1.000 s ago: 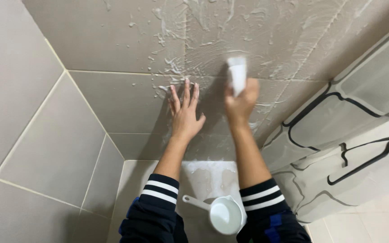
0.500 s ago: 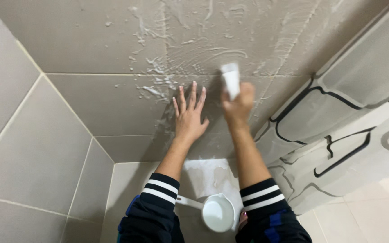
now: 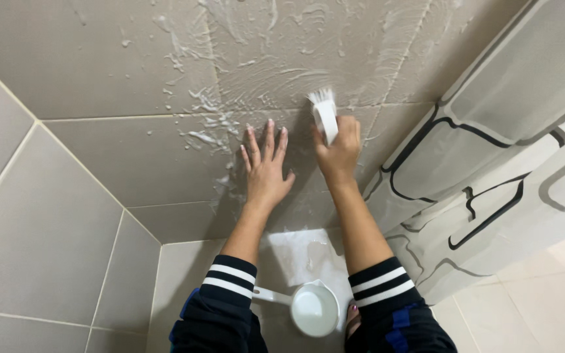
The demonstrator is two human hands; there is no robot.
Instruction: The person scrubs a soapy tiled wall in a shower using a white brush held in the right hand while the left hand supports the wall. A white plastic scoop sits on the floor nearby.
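Note:
My right hand point(image 3: 340, 151) grips a white scrub brush point(image 3: 325, 114) and presses its bristles against the beige tiled wall point(image 3: 119, 157), which is streaked with white soapy foam point(image 3: 263, 72). My left hand point(image 3: 266, 167) lies flat on the wall just left of the brush, fingers spread, holding nothing. Both forearms are bare, with dark sleeves striped in white pushed up.
A white dipper point(image 3: 312, 308) with a handle stands on the wet floor between my arms. A pale shower curtain point(image 3: 505, 150) with black curved lines hangs at the right. A second tiled wall point(image 3: 27, 248) meets the soapy one at a corner on the left.
The view has shifted slightly and the brush has moved a little lower and leftward on the wall. My left hand stays flat on the tile.

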